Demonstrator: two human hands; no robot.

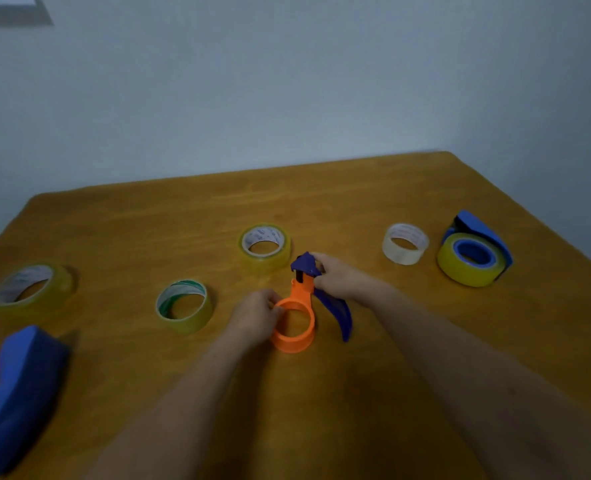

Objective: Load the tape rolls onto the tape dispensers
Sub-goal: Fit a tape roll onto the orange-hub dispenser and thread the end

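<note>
Two hands are engaged on an orange-and-blue tape dispenser (pixel 294 342) lying at mid-table: the orange ring's rim is pinched by the left hand (pixel 254 317), and the dark blue head is gripped by the right hand (pixel 339 275). Four loose rolls are spread across the wooden table (pixel 391 202): a yellowish roll (pixel 32 285), a green-striped roll (pixel 185 304), a yellow roll (pixel 265 245) and a clear roll (pixel 405 243). A loaded blue dispenser (pixel 477 226) is seen at far right, a second blue dispenser (pixel 20 386) at near left.
</note>
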